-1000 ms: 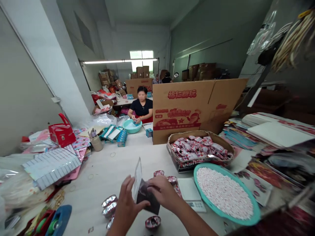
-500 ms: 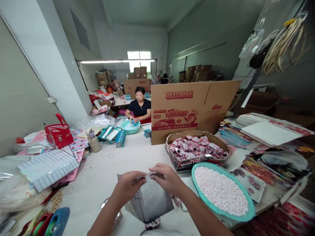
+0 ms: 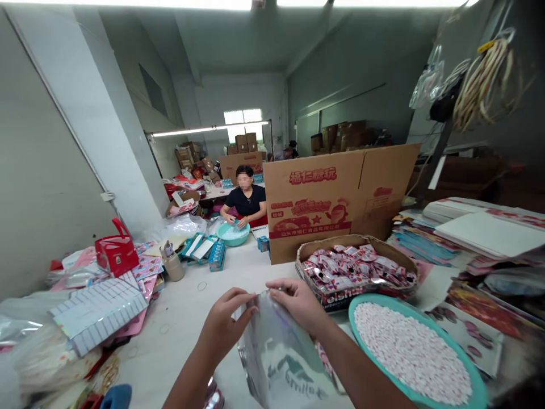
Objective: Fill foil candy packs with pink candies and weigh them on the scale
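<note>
The left hand (image 3: 227, 318) and right hand (image 3: 298, 304) both pinch the silvery pouch (image 3: 281, 355) by its top edge; from these hands, its length runs toward six o'clock, equally near both.

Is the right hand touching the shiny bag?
Touching. The head view shows the right hand with its fingers on the upper edge of the shiny bag.

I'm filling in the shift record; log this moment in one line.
Left hand: pinching top of plastic bag | Right hand: pinching same top edge | To the right: teal basin, box of wrapped packets
</note>
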`<act>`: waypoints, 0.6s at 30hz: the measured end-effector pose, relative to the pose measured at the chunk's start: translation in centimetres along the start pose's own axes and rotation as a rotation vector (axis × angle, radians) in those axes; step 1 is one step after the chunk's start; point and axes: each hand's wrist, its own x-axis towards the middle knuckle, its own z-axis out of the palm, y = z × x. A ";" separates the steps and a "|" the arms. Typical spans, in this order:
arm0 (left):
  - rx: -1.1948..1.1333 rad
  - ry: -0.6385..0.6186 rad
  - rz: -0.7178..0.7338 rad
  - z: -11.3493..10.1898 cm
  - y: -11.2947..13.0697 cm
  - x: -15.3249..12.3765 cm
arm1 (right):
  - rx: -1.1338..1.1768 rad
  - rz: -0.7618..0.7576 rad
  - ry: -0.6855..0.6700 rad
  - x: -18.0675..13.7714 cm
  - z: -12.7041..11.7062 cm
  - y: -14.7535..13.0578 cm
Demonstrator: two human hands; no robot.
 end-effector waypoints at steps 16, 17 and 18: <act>-0.038 0.071 -0.056 -1.2 1.3 0.3 | 0.105 0.064 -0.008 -0.9 0.6 -1.1; -0.028 0.090 -0.044 -1.0 1.2 0.1 | 0.102 0.053 0.002 -0.9 0.6 -1.0; -0.013 0.108 -0.033 -0.8 1.0 0.0 | 0.105 0.043 0.015 -1.0 0.7 -0.9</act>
